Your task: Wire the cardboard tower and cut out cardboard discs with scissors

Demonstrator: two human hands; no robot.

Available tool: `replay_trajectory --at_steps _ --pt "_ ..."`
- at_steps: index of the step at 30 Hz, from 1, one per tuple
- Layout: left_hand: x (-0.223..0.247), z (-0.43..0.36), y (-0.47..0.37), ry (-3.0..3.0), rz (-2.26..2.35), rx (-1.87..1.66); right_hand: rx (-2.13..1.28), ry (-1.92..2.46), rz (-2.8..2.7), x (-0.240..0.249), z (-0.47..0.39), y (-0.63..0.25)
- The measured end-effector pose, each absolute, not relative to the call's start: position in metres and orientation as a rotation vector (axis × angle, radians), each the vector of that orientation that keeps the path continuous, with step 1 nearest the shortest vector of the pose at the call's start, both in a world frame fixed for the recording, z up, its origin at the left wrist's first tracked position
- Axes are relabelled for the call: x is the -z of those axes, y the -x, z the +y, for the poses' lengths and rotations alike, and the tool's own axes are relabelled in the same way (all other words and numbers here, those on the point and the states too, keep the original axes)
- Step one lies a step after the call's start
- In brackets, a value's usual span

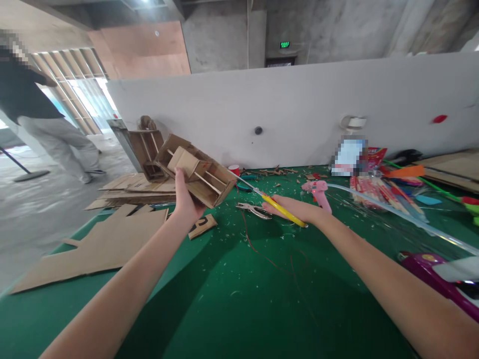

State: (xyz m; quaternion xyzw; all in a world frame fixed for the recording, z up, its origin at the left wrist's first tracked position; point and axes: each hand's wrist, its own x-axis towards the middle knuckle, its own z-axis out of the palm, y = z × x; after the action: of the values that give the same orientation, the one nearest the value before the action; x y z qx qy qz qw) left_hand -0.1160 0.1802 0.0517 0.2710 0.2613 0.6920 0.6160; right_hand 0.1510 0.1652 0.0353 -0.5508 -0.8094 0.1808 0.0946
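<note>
My left hand [187,199] is wrapped round a small cardboard box [209,192] with thin sticks across its open side, held up over the table and tilted. In my right hand [286,207] is a yellow-handled tool [286,211], its thin metal shaft pointing up and left to the box's right end. Below the hands, silver pliers [254,209] and a thin dark red wire [249,239] lie on the green table [239,299]. A cardboard piece with black marks [203,225] rests beside my left wrist.
Cut cardboard [101,239] covers the left side, with another cardboard structure [147,152] behind. A pink glue gun [318,193], packaged sticks [381,192] and a purple object [430,274] are on the right. Scraps line the white partition [299,109]. A person [56,124] stands at far left.
</note>
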Motion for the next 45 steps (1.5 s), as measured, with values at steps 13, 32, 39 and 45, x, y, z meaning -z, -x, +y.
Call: replay_trajectory --at_steps 13,32,39,45 --pt "-0.047 0.178 0.111 -0.553 0.565 -1.546 -0.614 1.661 -2.242 -0.019 0.176 -0.148" --pt "-0.048 0.173 0.107 -0.568 0.611 -1.571 -0.232 1.798 -2.330 -0.021 0.170 -0.140" --pt "-0.047 0.173 0.108 -0.570 0.633 -1.571 -0.200 1.812 -2.364 -0.023 0.167 -0.139" --pt "-0.045 0.174 0.110 -0.583 0.636 -1.562 -0.150 1.790 -2.375 -0.021 0.167 -0.139"
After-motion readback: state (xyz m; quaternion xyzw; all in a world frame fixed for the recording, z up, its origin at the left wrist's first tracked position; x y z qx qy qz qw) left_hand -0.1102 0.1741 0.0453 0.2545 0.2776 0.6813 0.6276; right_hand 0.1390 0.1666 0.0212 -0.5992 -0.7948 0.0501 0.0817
